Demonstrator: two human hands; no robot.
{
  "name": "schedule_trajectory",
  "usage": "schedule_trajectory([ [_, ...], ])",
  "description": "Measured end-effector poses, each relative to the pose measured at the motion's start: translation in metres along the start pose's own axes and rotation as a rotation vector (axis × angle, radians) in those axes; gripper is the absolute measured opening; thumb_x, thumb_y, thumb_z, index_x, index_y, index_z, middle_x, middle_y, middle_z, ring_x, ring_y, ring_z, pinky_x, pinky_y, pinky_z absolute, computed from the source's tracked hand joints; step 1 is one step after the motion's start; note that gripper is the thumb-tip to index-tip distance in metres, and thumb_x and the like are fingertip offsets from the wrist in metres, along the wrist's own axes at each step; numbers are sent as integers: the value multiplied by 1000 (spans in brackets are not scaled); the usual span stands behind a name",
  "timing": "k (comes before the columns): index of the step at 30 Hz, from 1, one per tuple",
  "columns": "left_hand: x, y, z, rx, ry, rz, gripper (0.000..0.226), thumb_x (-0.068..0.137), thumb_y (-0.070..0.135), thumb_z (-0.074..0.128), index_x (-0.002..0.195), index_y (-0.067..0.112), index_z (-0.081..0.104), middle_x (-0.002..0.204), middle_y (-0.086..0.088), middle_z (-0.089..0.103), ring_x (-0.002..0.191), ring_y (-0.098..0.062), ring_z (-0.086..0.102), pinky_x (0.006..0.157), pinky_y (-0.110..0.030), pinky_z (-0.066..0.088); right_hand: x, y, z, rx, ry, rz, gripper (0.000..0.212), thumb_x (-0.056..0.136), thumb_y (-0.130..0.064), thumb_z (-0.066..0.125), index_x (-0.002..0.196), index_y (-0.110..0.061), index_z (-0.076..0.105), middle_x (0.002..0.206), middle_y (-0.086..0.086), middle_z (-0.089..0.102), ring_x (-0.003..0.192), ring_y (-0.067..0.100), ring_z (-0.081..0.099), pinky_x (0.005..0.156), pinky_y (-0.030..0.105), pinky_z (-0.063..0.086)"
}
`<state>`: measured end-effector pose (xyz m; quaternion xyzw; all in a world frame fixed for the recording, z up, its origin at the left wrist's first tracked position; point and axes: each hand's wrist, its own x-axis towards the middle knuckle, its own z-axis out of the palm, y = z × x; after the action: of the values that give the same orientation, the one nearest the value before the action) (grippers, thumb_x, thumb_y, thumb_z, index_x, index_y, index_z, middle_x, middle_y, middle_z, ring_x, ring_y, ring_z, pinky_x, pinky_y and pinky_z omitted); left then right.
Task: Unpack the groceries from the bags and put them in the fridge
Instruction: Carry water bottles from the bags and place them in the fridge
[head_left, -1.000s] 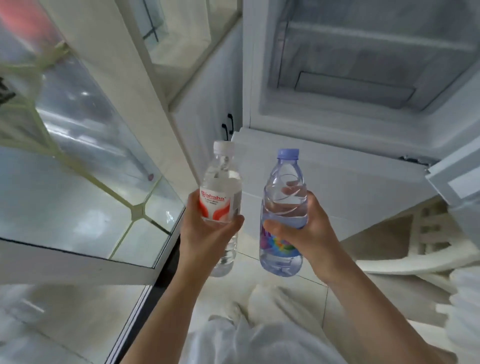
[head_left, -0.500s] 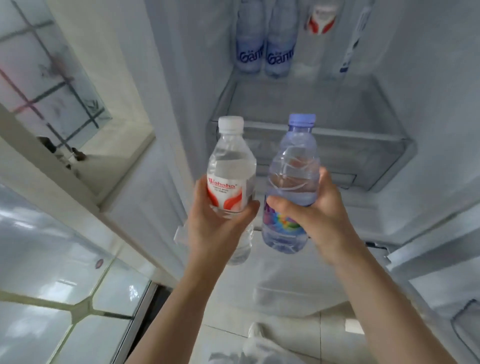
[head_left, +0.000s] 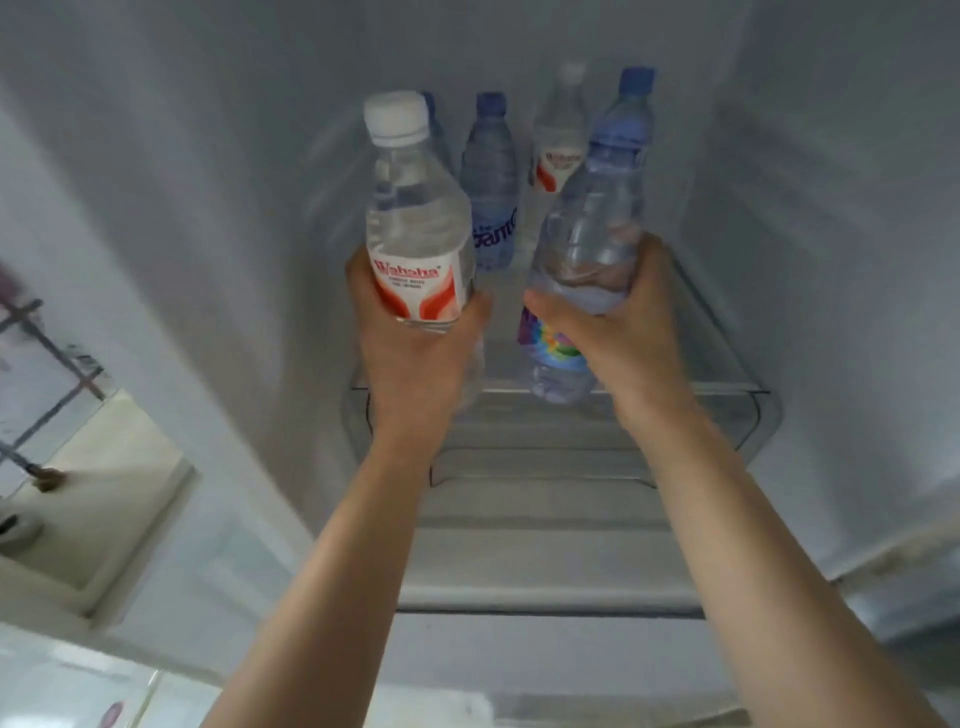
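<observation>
My left hand (head_left: 415, 358) grips a clear water bottle (head_left: 410, 208) with a white cap and a red-and-white label. In my right hand (head_left: 613, 322) is a bluish water bottle (head_left: 597, 208) with a blue cap and a rainbow label, tilted slightly to the right. Both bottles are held up over the front of a glass fridge shelf (head_left: 717, 332). At the back of that shelf stand a blue-labelled bottle (head_left: 491, 182), a red-labelled bottle (head_left: 558, 140) and another blue-capped bottle, mostly hidden behind the one in my left hand.
The white fridge side walls (head_left: 208, 208) close in on both sides. Below the shelf lie a clear drawer front (head_left: 545, 467) and lower ledges. A white cabinet with a glass pane (head_left: 67, 415) stands outside on the left.
Both hands have lifted their bottles up and forward into the fridge, from below the compartment to shelf level. My view has tilted up and moved closer to the shelf.
</observation>
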<state>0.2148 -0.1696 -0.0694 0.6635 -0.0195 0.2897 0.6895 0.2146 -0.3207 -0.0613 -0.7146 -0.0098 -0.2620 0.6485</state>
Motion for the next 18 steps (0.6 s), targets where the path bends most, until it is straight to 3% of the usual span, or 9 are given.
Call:
schedule_trajectory([
  [3,22,-13,13,-31,-5,13,78,59,21,85,126,16,45,112,-1,65,98,-15,67,86,-36,56,22,8,10,-45,6,-27,78,61,-13,89,123,-8,43,106,-3,62,93,4,64,83,25,54],
  [7,36,-30,24,-26,-10,-18,72,62,11,86,120,24,47,102,12,64,90,-4,66,78,-27,56,36,27,19,-73,-32,-48,84,60,-15,90,127,-7,41,103,-14,58,90,-7,61,77,13,50],
  [15,46,-40,28,43,-26,4,77,64,13,87,128,22,45,105,18,60,91,0,64,77,-19,54,43,50,22,-82,-42,-85,77,66,-3,84,128,-5,38,109,-17,54,95,-14,58,80,9,47],
  [18,46,-43,24,109,-70,18,76,65,15,86,126,28,42,104,19,59,91,3,62,75,-14,52,36,49,20,-144,-56,-95,80,66,-9,85,129,-9,36,112,-18,53,98,-13,57,81,8,46],
])
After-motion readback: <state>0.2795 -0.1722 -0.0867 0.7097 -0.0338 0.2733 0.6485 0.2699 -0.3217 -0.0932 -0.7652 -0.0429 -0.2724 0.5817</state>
